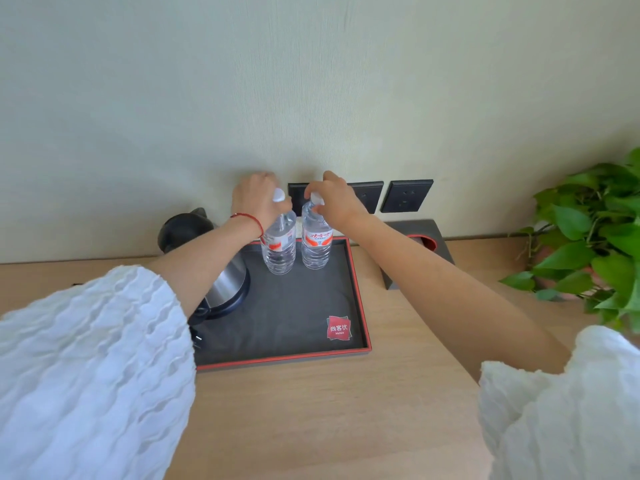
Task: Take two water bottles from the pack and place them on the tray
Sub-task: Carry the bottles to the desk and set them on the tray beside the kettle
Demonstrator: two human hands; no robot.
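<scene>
Two clear water bottles with white caps and red-and-white labels stand upright side by side at the far end of the dark tray (287,327), which has a red rim. My left hand (254,199) grips the neck of the left bottle (278,249). My right hand (334,199) holds the top of the right bottle (316,245) with its fingers around the cap. The pack the bottles came from is not in view.
A steel and black electric kettle (221,271) sits on the tray's left side, under my left forearm. Dark wall sockets (407,195) are behind the bottles. A dark tissue box (420,244) and a leafy green plant (595,237) stand to the right on the wooden desk (346,410).
</scene>
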